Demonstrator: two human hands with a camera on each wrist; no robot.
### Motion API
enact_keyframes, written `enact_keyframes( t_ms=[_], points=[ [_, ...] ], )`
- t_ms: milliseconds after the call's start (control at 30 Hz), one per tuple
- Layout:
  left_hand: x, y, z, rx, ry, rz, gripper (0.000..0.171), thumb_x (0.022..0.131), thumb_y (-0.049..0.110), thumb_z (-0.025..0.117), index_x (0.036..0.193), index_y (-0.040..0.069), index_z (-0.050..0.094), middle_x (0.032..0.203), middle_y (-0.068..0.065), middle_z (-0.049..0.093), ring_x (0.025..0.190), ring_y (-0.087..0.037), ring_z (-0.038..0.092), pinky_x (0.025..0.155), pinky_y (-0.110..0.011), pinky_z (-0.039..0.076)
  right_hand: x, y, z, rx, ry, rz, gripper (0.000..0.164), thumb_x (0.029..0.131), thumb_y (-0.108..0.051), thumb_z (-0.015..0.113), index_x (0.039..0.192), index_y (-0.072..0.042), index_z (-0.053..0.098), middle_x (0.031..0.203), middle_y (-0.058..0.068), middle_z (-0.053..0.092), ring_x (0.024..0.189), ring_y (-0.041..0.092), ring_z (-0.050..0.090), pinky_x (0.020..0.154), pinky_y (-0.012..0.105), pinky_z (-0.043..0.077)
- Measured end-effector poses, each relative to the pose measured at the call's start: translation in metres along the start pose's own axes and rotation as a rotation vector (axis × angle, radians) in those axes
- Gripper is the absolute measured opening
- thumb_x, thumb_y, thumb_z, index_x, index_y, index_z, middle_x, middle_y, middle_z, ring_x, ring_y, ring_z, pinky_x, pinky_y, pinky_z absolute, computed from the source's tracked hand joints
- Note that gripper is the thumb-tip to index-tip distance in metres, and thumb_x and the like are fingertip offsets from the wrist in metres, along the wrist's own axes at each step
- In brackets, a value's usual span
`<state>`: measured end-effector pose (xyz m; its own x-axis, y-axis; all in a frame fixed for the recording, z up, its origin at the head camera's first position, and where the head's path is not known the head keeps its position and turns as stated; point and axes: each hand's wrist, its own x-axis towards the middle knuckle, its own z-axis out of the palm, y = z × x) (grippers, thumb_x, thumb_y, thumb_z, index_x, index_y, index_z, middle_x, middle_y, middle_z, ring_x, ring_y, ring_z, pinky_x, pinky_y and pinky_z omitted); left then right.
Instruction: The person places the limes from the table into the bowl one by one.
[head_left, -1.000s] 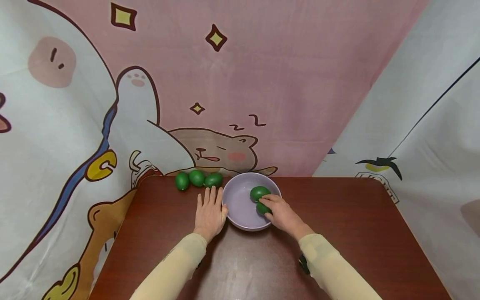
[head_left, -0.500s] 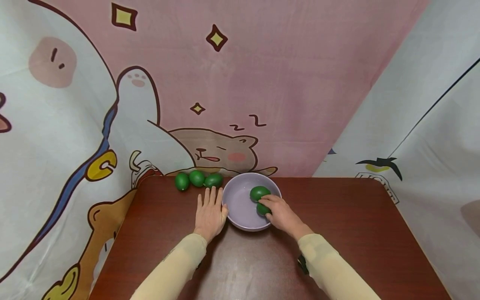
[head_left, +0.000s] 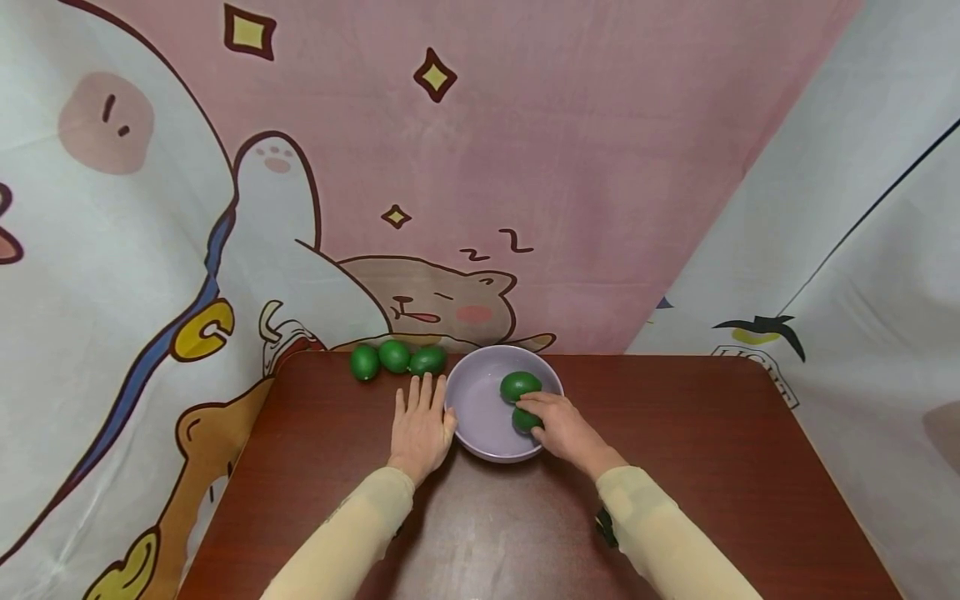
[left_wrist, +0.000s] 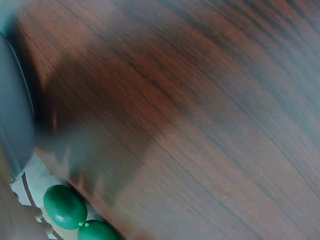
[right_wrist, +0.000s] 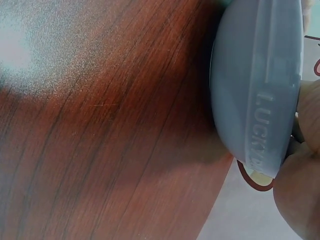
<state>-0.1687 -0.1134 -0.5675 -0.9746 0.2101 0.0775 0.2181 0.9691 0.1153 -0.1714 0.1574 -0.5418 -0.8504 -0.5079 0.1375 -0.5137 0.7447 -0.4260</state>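
Note:
A pale purple bowl (head_left: 480,417) stands near the table's back edge with two green limes inside. My right hand (head_left: 566,429) reaches over the bowl's right rim and holds the nearer lime (head_left: 525,419) between thumb and fingers. The other lime (head_left: 521,387) lies just behind it, close to the fingertips. Beside the bowl's left side, my left hand (head_left: 422,429) has its fingers straight and spread, its thumb at the rim. In the right wrist view, the bowl's outer wall (right_wrist: 255,90) bears raised lettering, and the rim hides the limes.
Several limes sit left of the bowl at the back edge, among them a left lime (head_left: 364,362), a middle lime (head_left: 393,356) and a right lime (head_left: 427,360). Behind the brown wooden table (head_left: 690,467) hangs a printed cloth (head_left: 570,208).
Almost nothing differs. The right hand's fingers and the lime under them have shifted very slightly; the left hand and the bowl have stayed in place.

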Motion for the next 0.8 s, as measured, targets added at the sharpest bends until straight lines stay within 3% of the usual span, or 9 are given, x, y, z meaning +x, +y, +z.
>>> enact_keyframes(
  t_ms=[800],
  points=[
    [-0.0005, 0.0016, -0.0025, -0.033, -0.010, -0.017, 0.061, 0.109, 0.036, 0.037, 0.163, 0.010, 0.029, 0.166, -0.021, 0.031, 0.155, -0.041, 0.024, 0.124, -0.060, 0.017, 0.0004, -0.0004, 0.0006, -0.017, 0.009, -0.032, 0.041, 0.084, 0.007, 0.071, 0.124, 0.003, 0.071, 0.133, 0.019, 0.066, 0.128, 0.038, 0.060, 0.109, 0.055, 0.045]
  ],
)
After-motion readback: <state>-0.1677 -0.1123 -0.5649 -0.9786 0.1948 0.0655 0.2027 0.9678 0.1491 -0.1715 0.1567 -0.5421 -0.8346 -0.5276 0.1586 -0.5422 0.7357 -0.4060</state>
